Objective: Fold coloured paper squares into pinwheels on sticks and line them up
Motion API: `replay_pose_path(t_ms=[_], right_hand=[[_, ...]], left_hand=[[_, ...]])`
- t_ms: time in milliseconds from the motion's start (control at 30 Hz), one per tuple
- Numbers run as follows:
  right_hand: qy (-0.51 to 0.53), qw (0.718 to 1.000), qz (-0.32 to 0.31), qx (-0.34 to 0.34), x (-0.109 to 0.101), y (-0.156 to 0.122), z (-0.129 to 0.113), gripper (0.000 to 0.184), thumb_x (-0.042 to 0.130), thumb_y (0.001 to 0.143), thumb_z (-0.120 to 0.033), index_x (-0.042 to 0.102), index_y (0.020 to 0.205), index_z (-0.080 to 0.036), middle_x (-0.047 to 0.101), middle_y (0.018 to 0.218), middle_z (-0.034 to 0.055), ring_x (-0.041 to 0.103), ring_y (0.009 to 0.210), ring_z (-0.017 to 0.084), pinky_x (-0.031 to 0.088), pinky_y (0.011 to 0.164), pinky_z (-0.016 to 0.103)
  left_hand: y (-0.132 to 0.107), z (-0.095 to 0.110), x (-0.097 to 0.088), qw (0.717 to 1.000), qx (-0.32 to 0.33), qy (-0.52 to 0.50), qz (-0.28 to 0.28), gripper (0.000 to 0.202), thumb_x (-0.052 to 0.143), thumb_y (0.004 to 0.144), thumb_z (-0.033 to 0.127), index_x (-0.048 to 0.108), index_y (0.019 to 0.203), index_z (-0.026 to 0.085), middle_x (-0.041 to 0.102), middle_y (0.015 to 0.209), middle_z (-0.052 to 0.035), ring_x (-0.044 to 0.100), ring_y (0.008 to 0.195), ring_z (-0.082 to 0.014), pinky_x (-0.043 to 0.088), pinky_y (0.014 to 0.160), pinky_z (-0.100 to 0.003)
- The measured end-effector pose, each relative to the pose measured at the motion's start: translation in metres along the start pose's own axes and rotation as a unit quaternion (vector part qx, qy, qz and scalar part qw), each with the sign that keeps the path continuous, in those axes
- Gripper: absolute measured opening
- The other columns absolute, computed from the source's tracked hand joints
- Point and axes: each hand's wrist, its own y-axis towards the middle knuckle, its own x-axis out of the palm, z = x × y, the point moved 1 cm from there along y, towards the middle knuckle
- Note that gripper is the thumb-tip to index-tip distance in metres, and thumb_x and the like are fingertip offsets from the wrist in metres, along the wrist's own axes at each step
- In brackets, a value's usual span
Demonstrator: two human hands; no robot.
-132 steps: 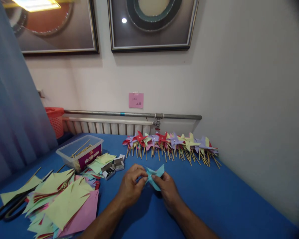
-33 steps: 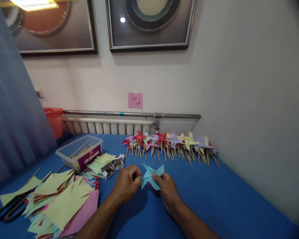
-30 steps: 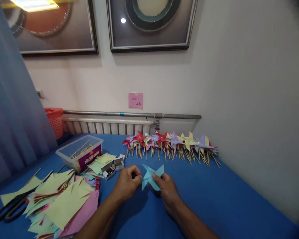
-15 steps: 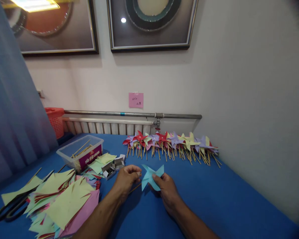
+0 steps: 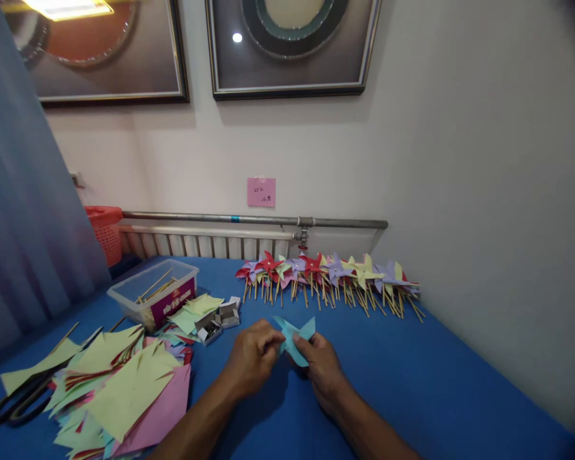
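Observation:
A light-blue paper pinwheel [image 5: 294, 342] is held above the blue table, its blades folded in toward the middle. My right hand [image 5: 324, 370] is closed on its right side, thumb on top. My left hand [image 5: 255, 358] is closed in a pinch at the pinwheel's left side, fingertips against the paper near its centre. What those fingers hold, if anything, is hidden. To the left of that hand are small open cardboard boxes [image 5: 209, 329], one with small dark metal pieces inside.
Left lie stacked paper sheets [image 5: 129, 390] and black-handled scissors [image 5: 29, 396]. Behind them is a clear plastic box [image 5: 124, 297] with wooden sticks. Finished pinwheels on sticks [image 5: 335, 271] line the table's back. A blue curtain [image 5: 33, 211] hangs left; a red basket [image 5: 106, 236] stands behind.
My left hand has moved right, from beside the pinwheel onto it. The thin stick seen under that hand no longer shows. My right hand and the pinwheel have stayed nearly in place.

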Motion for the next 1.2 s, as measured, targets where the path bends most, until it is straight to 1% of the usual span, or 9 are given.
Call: replay_pose_path(t_ms=[133,267,367,467,567,800,933,1033,1200], right_hand=[[0.018,1.0,0.008,0.007,-0.0008,0.0019,0.0019,0.038,0.085,0.063,-0.044,0.068,0.085,-0.016,0.066,0.066,-0.0003,0.055,0.055,0.013,0.041,0.056,0.026],[0.005,1.0,-0.002,0.0,-0.0001,0.0025,0.0049,0.042,0.085,0.063,-0.046,0.071,0.088,-0.015,0.068,0.069,0.0015,0.057,0.059,0.015,0.043,0.058,0.027],[-0.01,1.0,-0.019,-0.005,0.002,-0.0002,0.0038,0.044,0.084,0.063,-0.047,0.072,0.091,-0.016,0.07,0.069,0.0021,0.058,0.059,0.016,0.044,0.059,0.028],[-0.01,0.999,-0.031,-0.013,0.0048,-0.0041,0.0,0.046,0.084,0.063,-0.047,0.073,0.095,-0.015,0.074,0.08,0.0065,0.063,0.068,0.02,0.048,0.066,0.031],[-0.018,0.999,-0.032,-0.023,0.0062,-0.0064,-0.0022,0.045,0.084,0.064,-0.047,0.074,0.096,-0.016,0.076,0.087,0.0087,0.065,0.075,0.022,0.05,0.071,0.032],[-0.079,0.995,-0.048,-0.045,0.005,-0.0047,-0.0011,0.044,0.081,0.068,-0.05,0.076,0.095,-0.015,0.074,0.084,0.0058,0.062,0.075,0.02,0.049,0.07,0.03],[-0.084,0.993,-0.067,-0.048,0.0069,-0.0067,-0.0043,0.043,0.079,0.069,-0.05,0.075,0.093,-0.015,0.073,0.082,0.0048,0.06,0.073,0.019,0.047,0.069,0.029],[-0.084,0.992,-0.073,-0.052,0.0081,-0.0066,-0.0042,0.037,0.078,0.07,-0.046,0.075,0.09,-0.015,0.071,0.077,0.0026,0.058,0.07,0.018,0.046,0.068,0.028],[-0.107,0.991,-0.054,-0.059,0.0049,-0.0003,0.0034,0.028,0.078,0.068,-0.039,0.074,0.083,-0.016,0.071,0.074,0.0016,0.059,0.068,0.018,0.045,0.067,0.028]], left_hand=[[-0.0013,0.0037,-0.0008,0.998,0.018,0.043,-0.029,0.016,0.061,0.084,0.017,0.075,0.088,0.024,0.068,0.088,-0.0029,0.062,0.086,-0.0177,0.043,0.082,-0.029],[-0.0007,0.0049,-0.0006,0.998,0.005,0.053,-0.037,0.017,0.06,0.086,0.018,0.074,0.08,0.025,0.067,0.084,-0.0015,0.062,0.085,-0.0165,0.041,0.083,-0.029],[-0.0008,0.005,0.0,0.998,-0.006,0.057,-0.035,0.017,0.059,0.085,0.018,0.071,0.075,0.023,0.066,0.083,-0.0011,0.062,0.083,-0.0157,0.04,0.082,-0.029],[-0.0013,0.0055,0.0017,0.996,-0.019,0.085,-0.027,0.015,0.058,0.082,0.016,0.068,0.073,0.022,0.066,0.08,-0.001,0.061,0.079,-0.0157,0.038,0.08,-0.029],[-0.0014,0.0062,0.0041,0.991,-0.053,0.123,-0.011,0.013,0.057,0.079,0.015,0.065,0.07,0.021,0.065,0.077,-0.0016,0.059,0.077,-0.0165,0.036,0.076,-0.029],[-0.0006,0.0051,0.0076,0.984,-0.103,0.141,0.025,0.014,0.057,0.078,0.014,0.063,0.068,0.02,0.065,0.074,-0.0001,0.058,0.072,-0.0135,0.032,0.067,-0.025],[-0.0002,0.0037,0.0075,0.98,-0.128,0.148,0.022,0.013,0.057,0.078,0.015,0.065,0.068,0.019,0.067,0.075,-0.0004,0.058,0.071,-0.0135,0.03,0.066,-0.025],[-0.0002,0.0029,0.0071,0.979,-0.138,0.152,0.015,0.013,0.057,0.077,0.016,0.066,0.068,0.019,0.068,0.075,-0.0008,0.058,0.071,-0.0138,0.029,0.064,-0.026],[-0.0002,0.0016,0.009,0.979,-0.139,0.148,0.003,0.012,0.057,0.077,0.017,0.067,0.069,0.019,0.069,0.078,-0.0016,0.06,0.073,-0.0145,0.03,0.065,-0.026]])
